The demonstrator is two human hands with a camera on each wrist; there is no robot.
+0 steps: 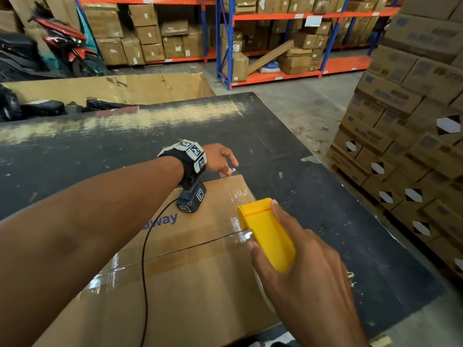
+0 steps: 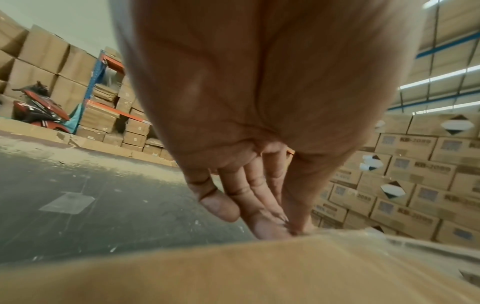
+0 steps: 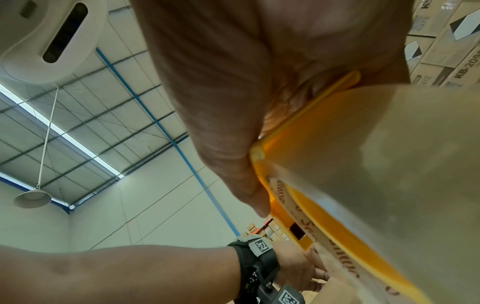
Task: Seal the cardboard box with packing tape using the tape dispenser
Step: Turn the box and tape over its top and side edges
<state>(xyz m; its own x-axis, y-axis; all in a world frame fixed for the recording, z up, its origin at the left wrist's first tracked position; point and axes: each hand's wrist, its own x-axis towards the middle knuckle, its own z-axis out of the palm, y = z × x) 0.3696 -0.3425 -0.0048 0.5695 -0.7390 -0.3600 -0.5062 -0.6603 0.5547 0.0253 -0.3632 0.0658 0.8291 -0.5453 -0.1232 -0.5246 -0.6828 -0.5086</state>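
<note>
Yellow tape dispenser [image 1: 266, 234]: we see it grasped in the right hand [image 1: 300, 269], index finger laid along its far side and thumb on the near side, its front end over the box's right edge.
Right-wrist view: we see the palm wrapped over the dispenser [image 3: 324, 144], with the tape roll [image 3: 415, 164] seated in it.
Left hand [image 1: 219, 159]: we see it at the far right corner of the cardboard box [image 1: 175, 271], fingertips [image 2: 270, 226] and thumb meeting on the glossy end of the packing tape [image 1: 236, 194] at the box's edge; the pinch looks closed on the tape, though the film itself is hard to make out.
Packing tape: we see a clear strip running from that far corner toward the dispenser, and another shiny strip across the box top.
Cardboard box: we see it lying on a dark, scuffed table [image 1: 100, 151], flaps closed, blue lettering on top.
Surroundings: we see stacked cartons [image 1: 406, 116] at right, orange-and-blue racking [image 1: 275, 71] behind, a red motorcycle [image 1: 67, 43] at far left.
</note>
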